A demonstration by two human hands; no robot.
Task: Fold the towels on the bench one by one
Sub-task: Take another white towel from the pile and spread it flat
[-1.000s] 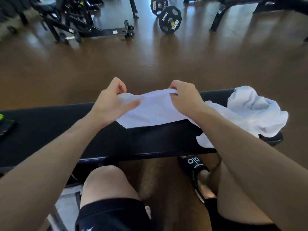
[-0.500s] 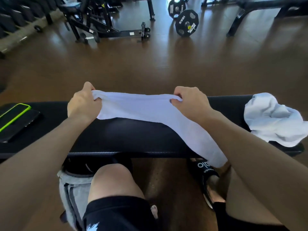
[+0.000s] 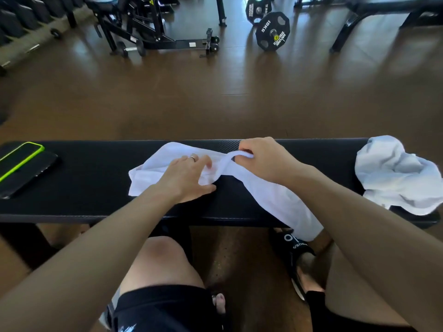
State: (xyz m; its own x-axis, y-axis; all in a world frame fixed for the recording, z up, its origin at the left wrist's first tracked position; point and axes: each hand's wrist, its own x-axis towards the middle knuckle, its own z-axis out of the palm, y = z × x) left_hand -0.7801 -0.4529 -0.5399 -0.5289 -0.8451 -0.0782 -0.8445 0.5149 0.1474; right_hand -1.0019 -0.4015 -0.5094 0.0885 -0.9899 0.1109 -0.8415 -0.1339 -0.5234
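A white towel (image 3: pixel 153 164) lies across the black padded bench (image 3: pixel 91 178), and its right end hangs over the bench's front edge toward my foot. My left hand (image 3: pixel 189 176) rests flat on the towel's left part with the fingers spread. My right hand (image 3: pixel 263 156) pinches a bunched edge of the same towel near the bench's far side. A second white towel (image 3: pixel 393 176) sits crumpled at the bench's right end, apart from both hands.
Two phones (image 3: pixel 21 166), one in a green-edged case, lie at the bench's left end. Beyond the bench is brown gym floor with a 10 kg weight plate (image 3: pixel 272 32), a dumbbell (image 3: pixel 131 49) and black machine frames. My knees and a black sandal (image 3: pixel 294 250) are under the bench.
The towel was held stretched in the air between both hands; it now lies on the bench. My left hand has let go of its end and presses flat on it.
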